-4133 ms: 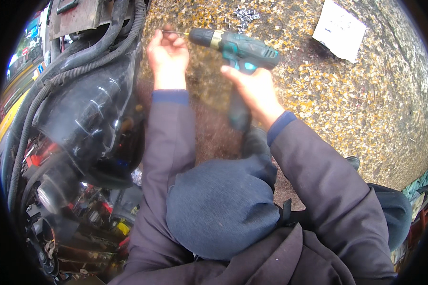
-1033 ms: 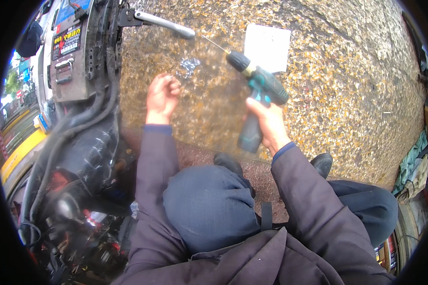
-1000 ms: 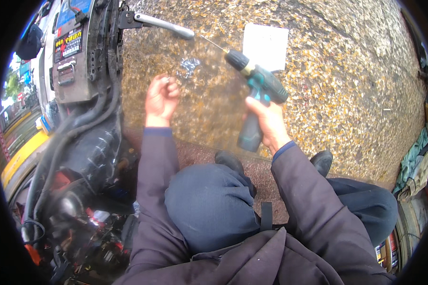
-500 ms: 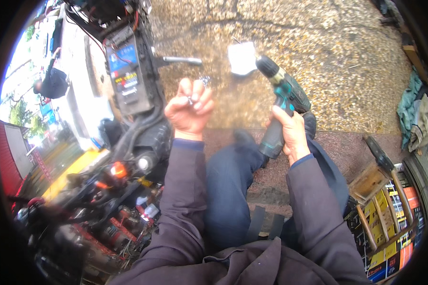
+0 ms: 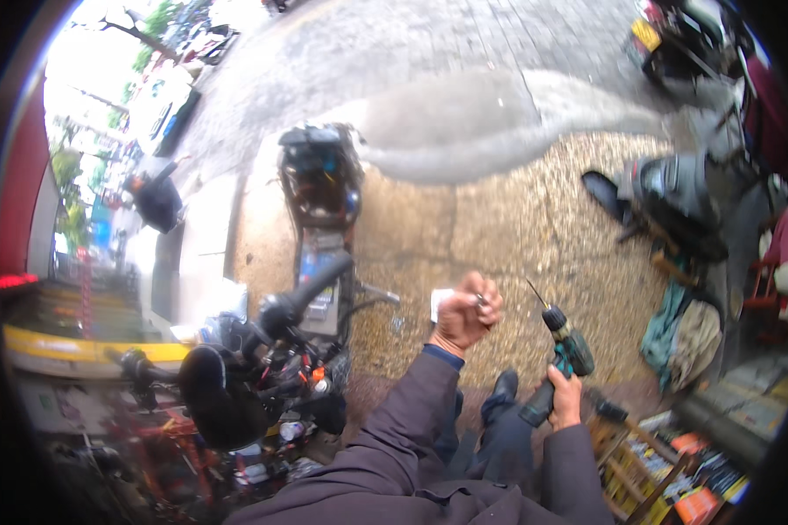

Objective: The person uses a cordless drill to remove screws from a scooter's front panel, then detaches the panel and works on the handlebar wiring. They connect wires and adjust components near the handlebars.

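Observation:
My left hand (image 5: 469, 311) is raised in the middle, its fingers pinched on a small metal piece (image 5: 480, 299) too small to identify. To its right my right hand (image 5: 562, 394) grips a teal and black cordless drill (image 5: 573, 345), with a long thin bit pointing up. Beyond my left hand a white paper (image 5: 439, 305) lies on the speckled ground, with small shiny bits (image 5: 397, 323) nearby. A partly stripped scooter (image 5: 324, 188), with battery, cables and handlebar exposed, stands to my left. The picture is blurred.
Another scooter (image 5: 674, 201) stands at the right, near bundled cloths (image 5: 692, 341). A wooden frame (image 5: 622, 459) with coloured boxes is at the lower right. A person in dark clothes (image 5: 156, 197) is at the upper left, beside the street. The pavement (image 5: 455, 105) runs beyond the speckled ground.
My view has swung upward, revealing pavement, both scooters and the street. My left hand, earlier by the drill's bit, is now raised apart from it; my right hand still grips the drill.

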Motion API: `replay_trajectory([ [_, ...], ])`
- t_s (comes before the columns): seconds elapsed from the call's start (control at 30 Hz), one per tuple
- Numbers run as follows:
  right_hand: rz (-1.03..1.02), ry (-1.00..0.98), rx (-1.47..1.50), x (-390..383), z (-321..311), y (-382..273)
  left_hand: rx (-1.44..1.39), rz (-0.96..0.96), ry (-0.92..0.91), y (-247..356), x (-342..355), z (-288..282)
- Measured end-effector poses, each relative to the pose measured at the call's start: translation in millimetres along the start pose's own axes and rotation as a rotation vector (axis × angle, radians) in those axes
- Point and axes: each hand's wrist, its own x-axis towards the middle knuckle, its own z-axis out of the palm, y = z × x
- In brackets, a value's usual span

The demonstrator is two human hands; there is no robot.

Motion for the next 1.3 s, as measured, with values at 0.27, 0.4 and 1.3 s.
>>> replay_trajectory([
  [0.27, -0.051, 0.035, -0.152, 37, 70, -129, -0.193, 0.099, -0.087, 31, 100, 58],
  [0.4, -0.032, 0.014, -0.308, 86, 125, -194, -0.231, 0.203, -0.126, 81, 170, 72],
  [1.3, 0.087, -0.657, -0.977, 426, 697, -462, -0.173, 0.766, 0.925, 494, 352, -21],
])
